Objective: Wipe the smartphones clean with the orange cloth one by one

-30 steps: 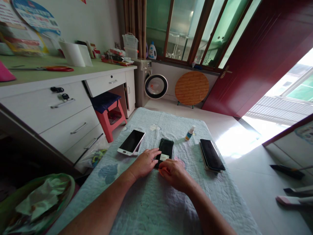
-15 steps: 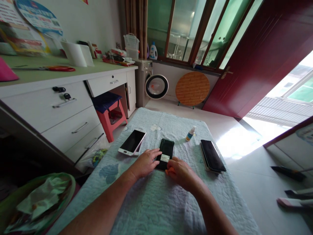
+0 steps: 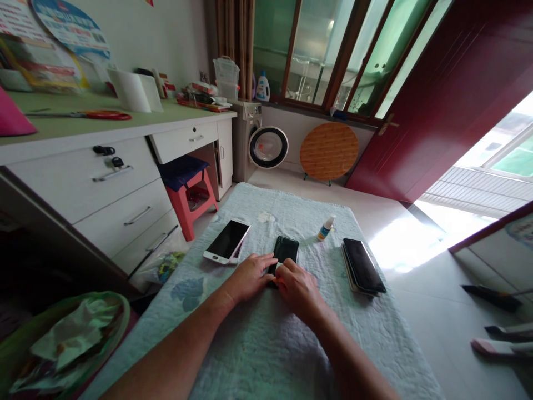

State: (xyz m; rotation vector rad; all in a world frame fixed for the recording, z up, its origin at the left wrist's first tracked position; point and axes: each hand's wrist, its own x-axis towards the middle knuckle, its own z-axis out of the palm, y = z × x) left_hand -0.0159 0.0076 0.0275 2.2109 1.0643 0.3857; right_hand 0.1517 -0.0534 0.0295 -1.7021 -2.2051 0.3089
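A dark smartphone [image 3: 286, 249] lies on the quilted cloth in front of me, a pale label on it mostly covered by my hand. My left hand [image 3: 251, 276] steadies its left edge, fingertips on the surface and thumb near the bottom. Across the lower part of the phone rests my right hand [image 3: 300, 289], its fingers curled around a small orange cloth that is almost wholly hidden. To the left, a white phone [image 3: 227, 241] sits on top of another one. A small spray bottle [image 3: 326, 228] stands upright beyond my right hand.
The quilted cloth [image 3: 308, 366] covers the low table. At the right lies a stack of dark phones [image 3: 363, 265]. A waste bin [image 3: 120, 316] stands at lower left, near the white desk [image 3: 120, 200] and red stool [image 3: 195, 194].
My right hand has slid left across the phone with the orange cloth, now covering most of the label. My left hand stays at the phone's left edge.
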